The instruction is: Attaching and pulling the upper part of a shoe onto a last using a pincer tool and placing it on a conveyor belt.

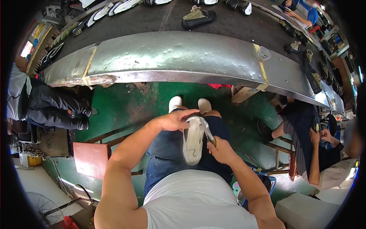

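Observation:
On my lap lies a shoe, its pale, whitish underside facing up, with a small dark squiggle near the lower end. My left hand grips its far end, the fingers reaching over the top and the thumb against the side. My right hand is closed around the short yellowish handle of a hand tool. A pale, curved strip runs from near that hand along the shoe's right edge; whether it belongs to the tool or the shoe I cannot tell. The tool's working end is not clear.
Ahead runs a metal-edged bench with a dark top, bearing a dark shoe, several other shoes and a clear plastic cup. A reddish stool stands left. People are at both sides; one sits close right.

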